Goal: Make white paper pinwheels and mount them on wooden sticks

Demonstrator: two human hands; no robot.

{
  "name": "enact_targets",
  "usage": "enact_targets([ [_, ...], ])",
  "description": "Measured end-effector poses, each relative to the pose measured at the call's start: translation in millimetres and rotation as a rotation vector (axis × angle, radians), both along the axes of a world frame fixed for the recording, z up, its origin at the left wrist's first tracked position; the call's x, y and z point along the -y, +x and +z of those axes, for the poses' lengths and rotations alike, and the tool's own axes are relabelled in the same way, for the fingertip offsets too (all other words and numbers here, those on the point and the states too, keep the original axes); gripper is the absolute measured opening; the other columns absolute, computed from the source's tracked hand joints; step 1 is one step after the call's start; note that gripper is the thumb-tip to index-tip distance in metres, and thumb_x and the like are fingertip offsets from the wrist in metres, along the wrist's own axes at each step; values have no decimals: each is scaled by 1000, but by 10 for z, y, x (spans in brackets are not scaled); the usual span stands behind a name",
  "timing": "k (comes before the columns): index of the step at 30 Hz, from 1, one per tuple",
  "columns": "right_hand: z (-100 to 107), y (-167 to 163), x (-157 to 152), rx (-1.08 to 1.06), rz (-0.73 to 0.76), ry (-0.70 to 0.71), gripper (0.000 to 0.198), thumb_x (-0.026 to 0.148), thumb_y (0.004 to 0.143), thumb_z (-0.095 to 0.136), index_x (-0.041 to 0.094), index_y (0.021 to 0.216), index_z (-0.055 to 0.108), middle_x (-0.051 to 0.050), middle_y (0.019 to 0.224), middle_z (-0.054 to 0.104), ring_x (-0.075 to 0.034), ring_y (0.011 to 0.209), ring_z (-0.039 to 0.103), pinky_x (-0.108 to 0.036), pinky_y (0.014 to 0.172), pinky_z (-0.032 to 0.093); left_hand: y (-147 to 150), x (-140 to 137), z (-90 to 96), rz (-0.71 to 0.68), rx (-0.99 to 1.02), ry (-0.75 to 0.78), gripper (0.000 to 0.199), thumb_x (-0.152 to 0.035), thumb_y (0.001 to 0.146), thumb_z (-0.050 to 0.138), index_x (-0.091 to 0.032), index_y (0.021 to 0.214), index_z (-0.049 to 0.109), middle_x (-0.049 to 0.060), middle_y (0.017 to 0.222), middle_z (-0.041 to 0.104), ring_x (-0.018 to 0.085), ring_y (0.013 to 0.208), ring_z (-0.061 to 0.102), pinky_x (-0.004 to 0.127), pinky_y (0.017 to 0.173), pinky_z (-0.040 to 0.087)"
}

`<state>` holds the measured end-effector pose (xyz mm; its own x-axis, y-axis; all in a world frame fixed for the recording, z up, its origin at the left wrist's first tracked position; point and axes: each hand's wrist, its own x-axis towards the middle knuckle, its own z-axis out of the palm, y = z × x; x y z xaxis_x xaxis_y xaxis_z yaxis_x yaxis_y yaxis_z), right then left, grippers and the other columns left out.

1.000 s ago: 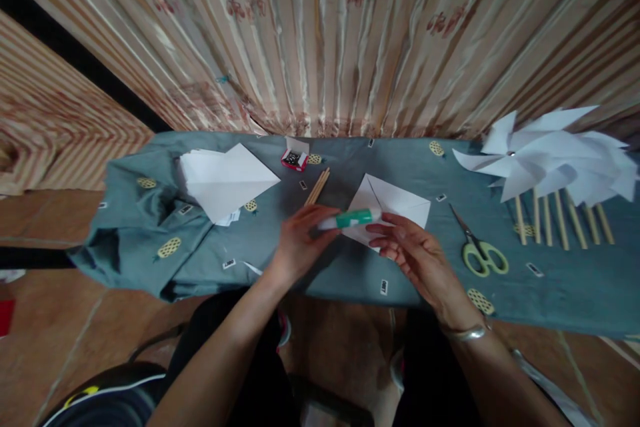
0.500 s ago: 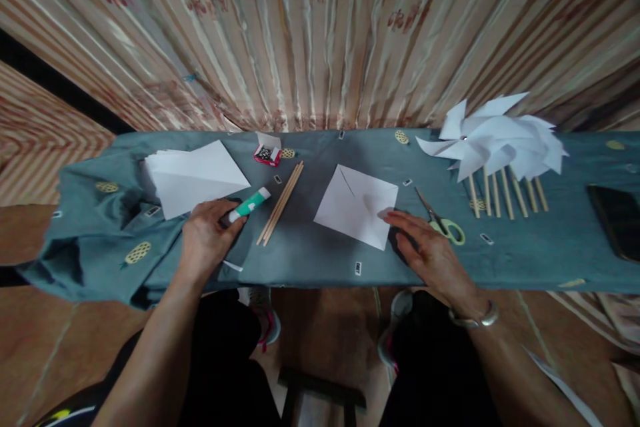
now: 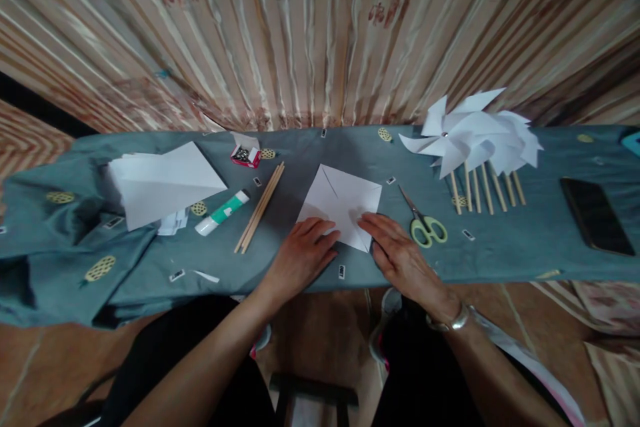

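Note:
A square sheet of white paper [image 3: 345, 203], cut inward from its corners, lies flat on the cloth before me. My left hand [image 3: 303, 257] rests on its lower left edge, fingers stretched out. On the right edge lie the extended fingers of my right hand [image 3: 400, 257]. Just right of that hand are scissors with pale green handles [image 3: 429, 230]. To the left, several thin wooden sticks [image 3: 260, 208] lie side by side, and beyond them a green and white glue stick [image 3: 223, 212] rests on the cloth.
A stack of white paper [image 3: 165, 180] sits at the left, near a small red box of pins [image 3: 246, 152]. Several paper pinwheels on sticks [image 3: 480, 137] are piled at the right, with a black phone [image 3: 595, 217] beyond. The blue-green cloth [image 3: 510, 247] covers the narrow table.
My left hand has let go of the glue stick, now lying beside the sticks, and has moved right onto the square paper. My right hand stays at the paper's right edge. The view has shifted right.

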<state>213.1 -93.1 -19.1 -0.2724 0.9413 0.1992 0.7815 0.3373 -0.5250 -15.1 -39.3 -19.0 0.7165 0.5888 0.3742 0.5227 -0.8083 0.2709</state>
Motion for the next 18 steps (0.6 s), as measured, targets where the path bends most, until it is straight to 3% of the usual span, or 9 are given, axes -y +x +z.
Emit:
enact_targets([
  [4,13,-4,-8,13,-6,5,56,8,89,41,22,143,46,-11,143,54,-25,137,45,-53,114,40,33,-71,-29,53,-20,8,28,-25,88,66,-13,113,62,12,114,69,27,105,60,41,86,51],
  [18,113,25,-62,-8,5,-64,57,9,84,49,20,140,48,-11,142,55,-26,136,46,-52,115,38,65,-110,-64,24,-1,67,13,-21,95,54,-15,97,66,7,101,70,22,99,60,36,84,46],
])
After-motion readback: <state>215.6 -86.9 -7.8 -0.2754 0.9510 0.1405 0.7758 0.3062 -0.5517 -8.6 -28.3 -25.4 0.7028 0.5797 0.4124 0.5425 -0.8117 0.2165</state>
